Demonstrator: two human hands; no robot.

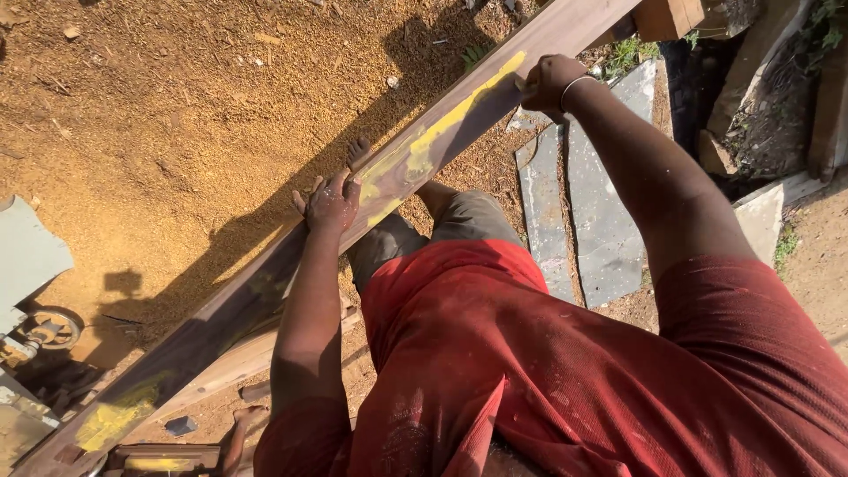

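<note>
**Two hands on a long wooden plank**

A long wooden plank [265,291], daubed with yellow paint, runs diagonally from lower left to upper right above sawdust-covered ground [159,115]. The left hand [331,205] rests on the plank's upper face, fingers spread flat, not clasped. The right hand [548,84], a bangle at its wrist, closes around the plank's edge farther up. Grey slabs [592,221] lie beside the red-shirted person.
</note>
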